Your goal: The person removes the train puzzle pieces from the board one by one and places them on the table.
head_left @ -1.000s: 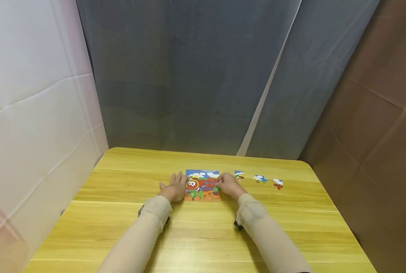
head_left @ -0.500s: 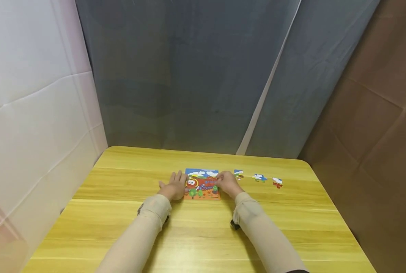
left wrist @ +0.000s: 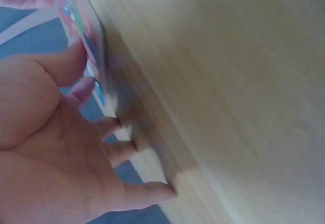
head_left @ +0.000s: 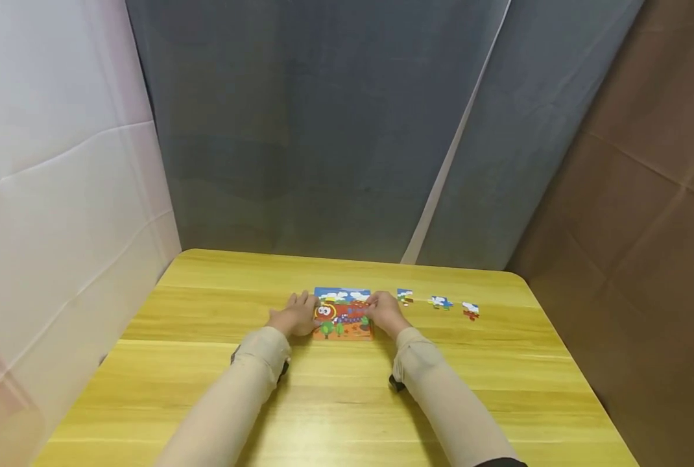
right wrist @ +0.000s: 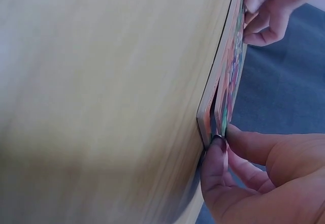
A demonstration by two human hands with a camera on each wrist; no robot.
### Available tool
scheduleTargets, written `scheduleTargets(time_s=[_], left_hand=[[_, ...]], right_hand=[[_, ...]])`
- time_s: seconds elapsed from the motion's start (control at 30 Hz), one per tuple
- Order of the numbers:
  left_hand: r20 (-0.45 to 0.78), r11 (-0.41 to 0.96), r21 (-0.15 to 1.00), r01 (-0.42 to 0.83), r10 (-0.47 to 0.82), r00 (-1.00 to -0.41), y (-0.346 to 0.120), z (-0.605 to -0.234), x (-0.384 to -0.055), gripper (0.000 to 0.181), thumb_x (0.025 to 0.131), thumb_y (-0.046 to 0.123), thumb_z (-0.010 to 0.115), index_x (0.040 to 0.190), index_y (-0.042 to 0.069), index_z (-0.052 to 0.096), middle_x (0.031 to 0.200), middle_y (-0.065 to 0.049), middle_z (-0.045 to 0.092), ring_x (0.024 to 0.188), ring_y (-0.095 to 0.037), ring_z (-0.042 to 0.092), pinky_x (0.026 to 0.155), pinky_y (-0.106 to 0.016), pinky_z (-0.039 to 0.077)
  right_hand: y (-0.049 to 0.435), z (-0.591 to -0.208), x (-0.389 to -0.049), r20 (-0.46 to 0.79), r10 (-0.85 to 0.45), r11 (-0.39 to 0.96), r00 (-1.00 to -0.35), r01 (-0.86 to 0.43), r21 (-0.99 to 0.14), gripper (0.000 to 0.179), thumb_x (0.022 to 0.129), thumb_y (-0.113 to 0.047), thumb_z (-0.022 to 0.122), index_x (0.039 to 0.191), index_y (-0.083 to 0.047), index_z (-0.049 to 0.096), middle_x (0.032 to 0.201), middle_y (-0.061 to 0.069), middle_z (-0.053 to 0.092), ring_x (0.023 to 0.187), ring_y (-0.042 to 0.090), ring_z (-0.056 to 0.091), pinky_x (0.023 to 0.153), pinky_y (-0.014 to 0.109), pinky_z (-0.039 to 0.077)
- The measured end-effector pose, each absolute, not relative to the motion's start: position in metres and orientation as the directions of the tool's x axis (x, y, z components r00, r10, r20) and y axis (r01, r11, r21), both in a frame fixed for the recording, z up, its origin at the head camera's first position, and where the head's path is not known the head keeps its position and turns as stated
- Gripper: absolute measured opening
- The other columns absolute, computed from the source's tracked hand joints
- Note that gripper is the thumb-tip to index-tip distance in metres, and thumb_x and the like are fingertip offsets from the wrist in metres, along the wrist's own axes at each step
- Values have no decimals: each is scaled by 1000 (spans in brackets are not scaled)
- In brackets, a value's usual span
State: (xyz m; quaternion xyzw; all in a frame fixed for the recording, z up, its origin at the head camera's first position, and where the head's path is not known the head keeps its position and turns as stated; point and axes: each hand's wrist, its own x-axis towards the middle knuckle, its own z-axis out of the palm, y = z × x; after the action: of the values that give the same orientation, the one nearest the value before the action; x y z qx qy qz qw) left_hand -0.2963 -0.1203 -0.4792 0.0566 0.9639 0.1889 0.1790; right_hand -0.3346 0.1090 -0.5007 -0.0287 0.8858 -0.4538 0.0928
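Note:
A jigsaw puzzle (head_left: 344,331) with a red cartoon face, green trees and clouds lies flat in its tray on the table. My left hand (head_left: 296,316) is at its left edge, the thumb (left wrist: 76,64) and forefinger touching the border while the other fingertips meet the tabletop. At the right edge, my right hand (head_left: 386,313) pinches a puzzle piece (right wrist: 221,115) between thumb and fingers. That piece is tilted up from the tray (right wrist: 203,117), with a dark gap beneath it.
Three loose puzzle pieces lie in a row to the right: one with blue and green (head_left: 404,296), one with a cloud (head_left: 440,302) and one with red (head_left: 471,310). The wooden table (head_left: 335,408) ends at a grey curtain (head_left: 323,162) behind.
My left thumb has come in from the side to the puzzle's left edge, and the fingers have drawn in. My right hand stays at the right edge. The view has shifted slightly.

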Motion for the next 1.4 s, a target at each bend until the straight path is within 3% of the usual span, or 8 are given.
scheduleTargets(time_s=[0.1, 0.3, 0.53, 0.77, 0.97, 1.2, 1.4], left_hand=[[-330, 925, 381, -16, 120, -936, -113, -477, -296, 60, 102, 41, 59, 151, 11, 41, 166, -19, 18, 153, -43, 11, 103, -84, 19], [-401, 923, 347, -165, -13, -916, -85, -472, -291, 87, 98, 55, 58, 163, 11, 19, 167, -26, 5, 153, -46, 1, 102, -88, 11], [-359, 895, 346, -280, -150, -921, -55, -484, -285, 101, 91, 63, 64, 164, 12, 15, 165, -31, 0, 152, -49, -6, 101, -88, 6], [-382, 871, 388, -302, -146, -913, -51, -484, -286, 102, 92, 58, 67, 164, 11, 12, 163, -35, -8, 150, -52, -13, 100, -89, 3], [-409, 853, 423, -305, -120, -904, -57, -479, -285, 105, 91, 56, 69, 164, 11, 9, 164, -31, -12, 151, -49, -15, 102, -88, 3], [-232, 920, 384, -79, 13, -973, -65, -472, -283, 92, 83, 48, 82, 156, 9, 39, 167, -23, 11, 153, -47, 8, 102, -88, 8], [-230, 940, 342, -2, 82, -970, -58, -478, -277, 89, 81, 55, 80, 153, 13, 47, 163, -20, 30, 151, -44, 21, 102, -87, 11]], right_hand=[[107, -501, -336, -136, -140, 595, -981, 27, -803, 21, 92, 5, 68, 113, 4, 66, 85, 7, 62, 71, 15, 54, 62, 24, 49], [105, -501, -338, -132, -132, 605, -982, 26, -796, 21, 91, 6, 68, 112, 3, 66, 88, 8, 62, 75, 17, 57, 64, 24, 51], [105, -501, -337, -120, -136, 612, -983, 11, -791, 21, 90, 6, 68, 111, 4, 66, 87, 8, 62, 75, 17, 58, 65, 25, 52], [102, -501, -335, -123, -115, 596, -986, 31, -803, 20, 90, 7, 69, 110, 3, 65, 86, 7, 62, 76, 17, 58, 67, 25, 52], [101, -504, -335, -135, -116, 591, -984, 41, -806, 20, 91, 5, 68, 111, 2, 65, 88, 8, 62, 75, 16, 57, 65, 25, 51], [100, -504, -332, -132, -120, 582, -984, 39, -812, 17, 93, 5, 66, 109, 2, 64, 89, 8, 62, 76, 17, 57, 66, 26, 51], [102, -501, -329, -137, -114, 600, -984, 41, -799, 21, 93, 5, 66, 114, 4, 68, 92, 10, 65, 74, 16, 57, 67, 26, 52]])
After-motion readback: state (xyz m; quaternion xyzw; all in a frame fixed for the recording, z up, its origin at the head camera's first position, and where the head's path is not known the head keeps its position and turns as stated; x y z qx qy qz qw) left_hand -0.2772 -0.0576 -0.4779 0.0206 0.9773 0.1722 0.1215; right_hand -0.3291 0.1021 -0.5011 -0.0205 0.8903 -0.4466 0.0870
